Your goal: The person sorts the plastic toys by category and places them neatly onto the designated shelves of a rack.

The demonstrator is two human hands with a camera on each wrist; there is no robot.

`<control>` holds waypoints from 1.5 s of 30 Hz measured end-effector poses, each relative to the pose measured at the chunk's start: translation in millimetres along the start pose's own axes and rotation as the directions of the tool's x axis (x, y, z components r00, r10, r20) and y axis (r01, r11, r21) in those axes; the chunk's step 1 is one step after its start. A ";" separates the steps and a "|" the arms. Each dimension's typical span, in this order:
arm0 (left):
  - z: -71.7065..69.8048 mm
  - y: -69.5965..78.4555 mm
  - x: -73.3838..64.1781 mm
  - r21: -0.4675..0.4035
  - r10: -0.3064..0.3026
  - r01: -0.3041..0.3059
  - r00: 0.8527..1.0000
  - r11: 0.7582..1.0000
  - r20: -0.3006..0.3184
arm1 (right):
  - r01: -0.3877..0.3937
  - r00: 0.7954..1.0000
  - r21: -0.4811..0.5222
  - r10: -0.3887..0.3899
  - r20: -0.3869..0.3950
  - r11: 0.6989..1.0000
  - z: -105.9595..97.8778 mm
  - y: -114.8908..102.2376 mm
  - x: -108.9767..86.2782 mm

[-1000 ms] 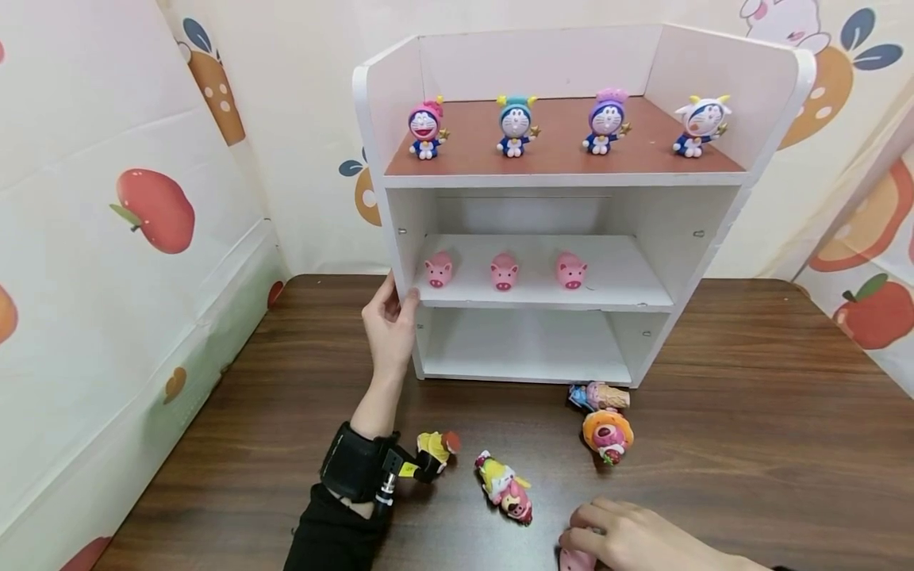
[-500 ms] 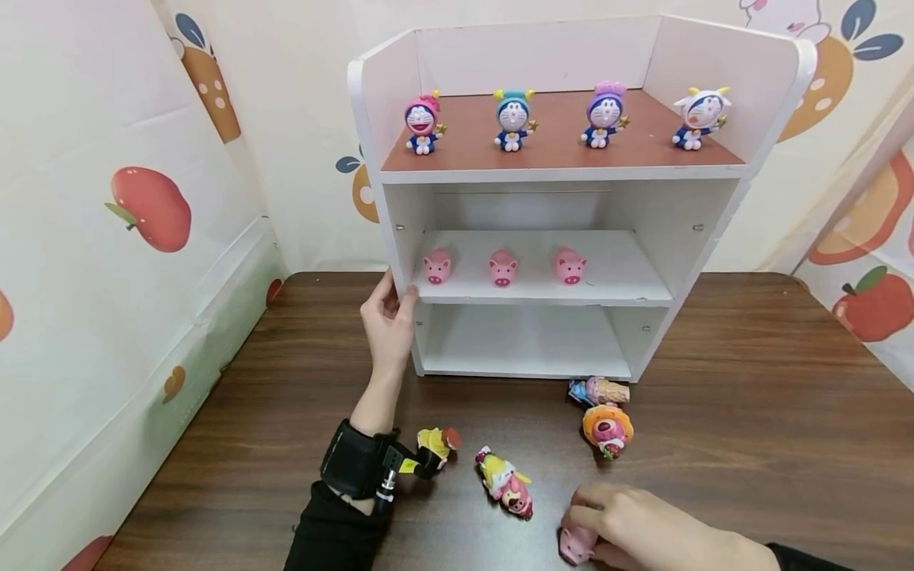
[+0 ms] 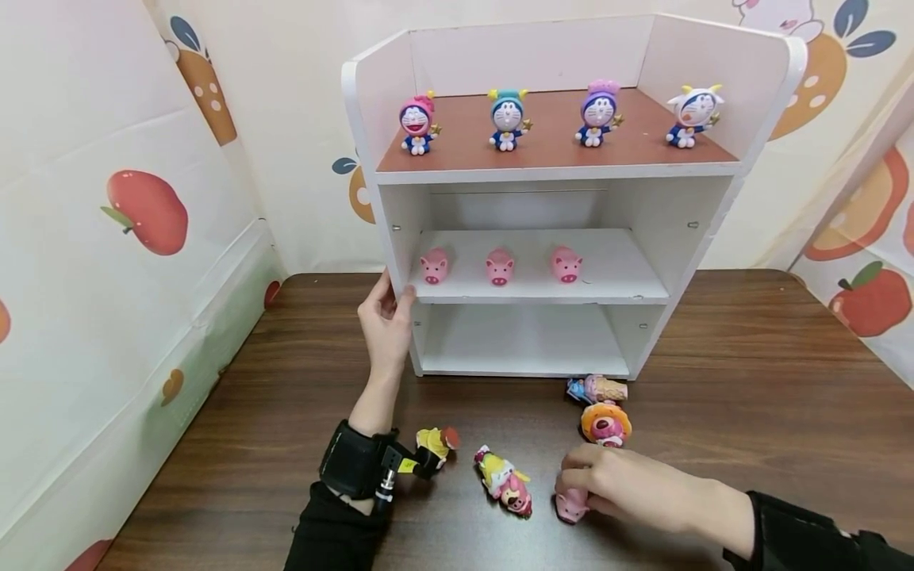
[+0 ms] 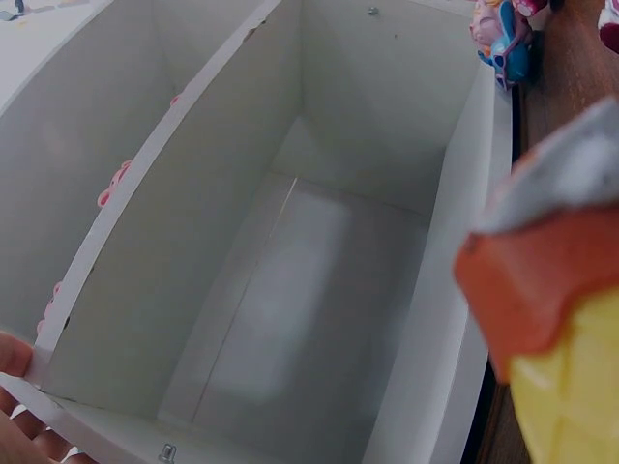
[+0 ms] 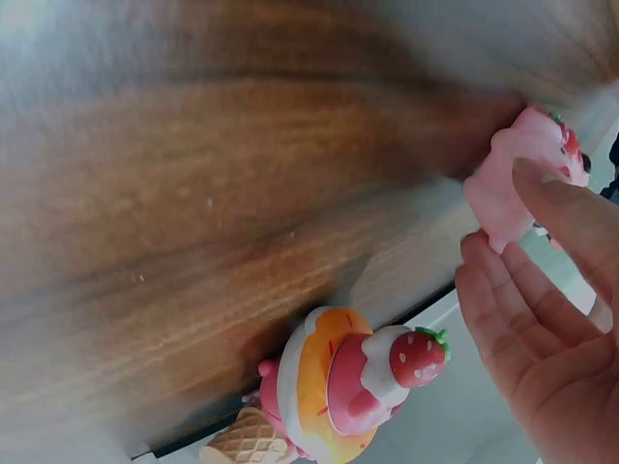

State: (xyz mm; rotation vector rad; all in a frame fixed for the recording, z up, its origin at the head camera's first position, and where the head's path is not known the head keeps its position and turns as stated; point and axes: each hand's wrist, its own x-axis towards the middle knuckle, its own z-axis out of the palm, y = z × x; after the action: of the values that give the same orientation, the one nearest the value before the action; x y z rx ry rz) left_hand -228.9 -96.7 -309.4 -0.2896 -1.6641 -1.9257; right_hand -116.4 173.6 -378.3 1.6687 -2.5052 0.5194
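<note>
My left hand (image 3: 385, 329) grips the left side panel of a small white shelf unit (image 3: 539, 373), fingers behind the edge and thumb in front. In the left wrist view its fingers (image 4: 34, 440) show at the panel's edge. Low in the head view, my right hand (image 3: 621, 484) pinches a pink pig figurine (image 3: 571, 505) close over the wooden table. The right wrist view shows the thumb and fingers around the pig (image 5: 498, 188). Three similar pigs (image 3: 500, 267) stand in a row on the middle shelf.
Several blue-and-white cat figurines (image 3: 507, 119) stand on the brown top shelf. A yellow-and-pink figurine (image 3: 505, 482) and a yellow one (image 3: 432, 444) lie on the table (image 3: 250, 452). Beside the unit's front right corner lie an orange-ringed bear figurine (image 3: 606, 424) and another figurine (image 3: 598, 389).
My right hand has moved forward across the table with the pink pig, which now shows more fully. The left hand keeps its grip on the shelf unit.
</note>
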 end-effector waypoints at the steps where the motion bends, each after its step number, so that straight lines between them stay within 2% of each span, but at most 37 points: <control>1: 0.1 0.2 0.2 0.002 0.000 0.000 1.000 1.000 -0.001 | 0.009 1.000 -0.006 -0.009 0.007 1.000 -0.6 1.8 1.2; 6: 0.4 0.8 1.0 0.009 -0.006 0.006 1.000 1.000 -0.002 | -0.001 0.999 -0.004 0.002 0.053 1.000 -4.0 5.3 4.1; 8: 0.6 0.8 1.0 0.007 -0.006 0.006 1.000 1.000 -0.002 | -0.029 0.999 -0.030 0.029 0.032 0.999 -5.8 3.2 4.4; 11: 0.7 0.8 0.9 0.007 -0.003 0.003 1.000 1.000 -0.001 | -0.091 0.994 -0.104 0.085 -0.061 0.990 -9.0 -3.0 3.7; 14: 0.7 1.0 0.7 0.008 0.001 -0.001 1.000 1.000 0.001 | -0.162 0.975 -0.158 0.132 -0.181 0.974 -9.0 -11.2 3.3; 17: 0.5 1.0 0.4 0.010 0.003 -0.003 1.000 1.000 0.000 | -0.245 0.953 -0.156 0.208 -0.218 0.957 -4.8 -19.7 2.9; 20: 0.2 0.4 0.2 0.010 0.002 -0.002 1.000 1.000 -0.002 | -0.357 0.931 -0.099 0.345 -0.124 0.929 -0.9 -27.7 3.4; 22: 0.0 0.1 -0.1 0.008 -0.002 0.002 1.000 1.000 -0.003 | -0.435 0.900 -0.070 0.434 -0.034 0.898 1.6 -31.8 3.7; 24: -0.2 -0.1 -0.5 0.006 -0.005 0.006 1.000 1.000 -0.003 | -0.486 0.872 -0.061 0.489 0.034 0.872 4.3 -34.6 3.9; 26: -0.3 -0.3 -0.8 0.003 -0.008 0.008 1.000 1.000 -0.003 | -0.512 0.854 -0.062 0.516 0.066 0.856 7.4 -36.4 4.4; 30: -0.2 -0.5 -0.9 0.000 -0.009 0.009 1.000 1.000 -0.004 | -0.530 0.843 -0.064 0.534 0.074 0.846 11.7 -37.4 5.9; 35: -0.6 -0.3 -1.0 -0.003 -0.008 0.008 1.000 1.000 -0.006 | -0.518 0.853 -0.029 0.519 0.044 0.855 13.1 -34.7 8.9; 41: -0.7 0.0 -1.2 -0.008 -0.018 0.018 1.000 1.000 -0.004 | -0.466 0.884 0.047 0.467 -0.022 0.884 12.4 -30.4 7.5; 45: -0.7 0.3 -1.0 -0.005 -0.016 0.016 1.000 1.000 -0.005 | -0.444 0.894 0.033 0.445 -0.055 0.895 7.5 -28.8 5.6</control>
State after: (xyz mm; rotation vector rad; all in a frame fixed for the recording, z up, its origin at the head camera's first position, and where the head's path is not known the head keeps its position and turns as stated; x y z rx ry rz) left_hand -227.8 -97.1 -309.8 -0.2739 -1.6637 -1.9413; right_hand -91.6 156.3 -377.2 1.0495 -2.8448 0.6190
